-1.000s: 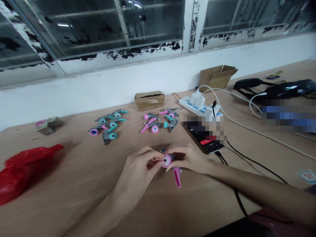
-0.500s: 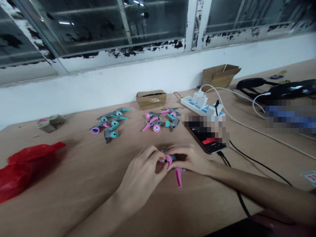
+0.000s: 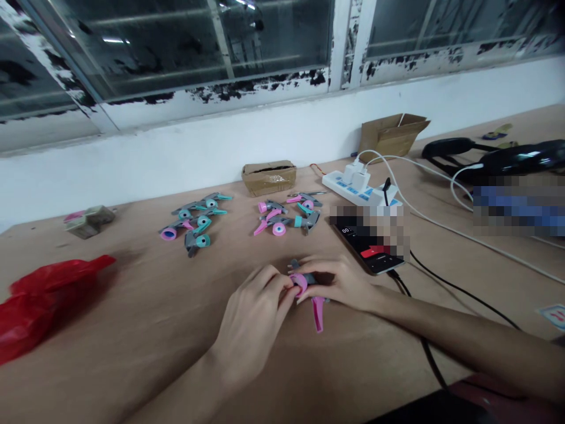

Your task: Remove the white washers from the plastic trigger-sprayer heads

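Note:
Both hands meet over the table around one grey trigger sprayer head with a pink collar (image 3: pixel 300 285) and a pink trigger (image 3: pixel 318 314) that points down toward me. My right hand (image 3: pixel 344 282) is closed around its grey body from the right. At the collar's open end, the thumb and fingers of my left hand (image 3: pixel 256 312) are pinched together; the fingertips hide whatever small part may be between them. Beyond the hands lie more sprayer heads in two groups, a left group (image 3: pixel 202 219) mostly teal and a right group (image 3: pixel 278 228) in pink and teal.
Right of the hands lies a phone (image 3: pixel 371 250) with a black cable (image 3: pixel 435 359). Behind it is a white power strip (image 3: pixel 348 187). Two cardboard boxes, one small (image 3: pixel 269 179) and one open (image 3: pixel 392 138), stand by the wall. A red plastic bag (image 3: pixel 48 294) is at left.
My left fingertips have moved slightly over the collar's opening, covering the dark centre that showed before. The right hand keeps its hold on the sprayer head, almost unmoved.

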`<state>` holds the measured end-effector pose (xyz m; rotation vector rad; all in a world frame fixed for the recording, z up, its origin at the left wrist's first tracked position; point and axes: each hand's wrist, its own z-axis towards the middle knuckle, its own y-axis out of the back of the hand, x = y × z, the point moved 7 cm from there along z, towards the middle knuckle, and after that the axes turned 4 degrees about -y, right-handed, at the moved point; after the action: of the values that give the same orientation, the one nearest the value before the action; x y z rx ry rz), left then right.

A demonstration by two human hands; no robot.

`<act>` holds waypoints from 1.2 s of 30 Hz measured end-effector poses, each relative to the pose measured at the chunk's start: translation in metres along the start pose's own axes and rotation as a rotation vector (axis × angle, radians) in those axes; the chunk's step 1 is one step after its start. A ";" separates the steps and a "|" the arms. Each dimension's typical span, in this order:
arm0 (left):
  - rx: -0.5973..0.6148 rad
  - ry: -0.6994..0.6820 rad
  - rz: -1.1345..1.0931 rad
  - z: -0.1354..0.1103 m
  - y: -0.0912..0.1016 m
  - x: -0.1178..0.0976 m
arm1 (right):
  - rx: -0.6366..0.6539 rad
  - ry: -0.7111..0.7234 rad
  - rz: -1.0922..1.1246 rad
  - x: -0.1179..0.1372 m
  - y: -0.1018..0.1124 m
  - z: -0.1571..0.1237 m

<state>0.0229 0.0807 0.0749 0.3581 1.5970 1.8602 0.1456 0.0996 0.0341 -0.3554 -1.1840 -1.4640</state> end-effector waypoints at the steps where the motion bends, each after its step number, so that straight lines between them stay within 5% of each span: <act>1: -0.008 0.001 0.011 -0.001 0.000 -0.001 | 0.000 0.003 -0.004 0.000 0.000 0.000; 13: -0.018 0.136 0.009 0.002 0.010 0.001 | 0.035 0.059 -0.046 0.005 -0.003 0.000; 20: -0.131 0.014 0.218 -0.006 0.004 -0.011 | 0.015 0.086 -0.152 0.005 -0.004 -0.004; 26: -0.029 -0.007 0.238 -0.005 0.000 -0.007 | -0.001 0.043 -0.090 0.001 -0.003 -0.003; 36: -0.089 -0.084 0.236 -0.002 0.001 -0.008 | -0.036 -0.006 -0.036 0.001 0.004 -0.002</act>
<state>0.0275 0.0741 0.0771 0.5992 1.4620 2.0548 0.1489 0.0980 0.0359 -0.3651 -1.1756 -1.5174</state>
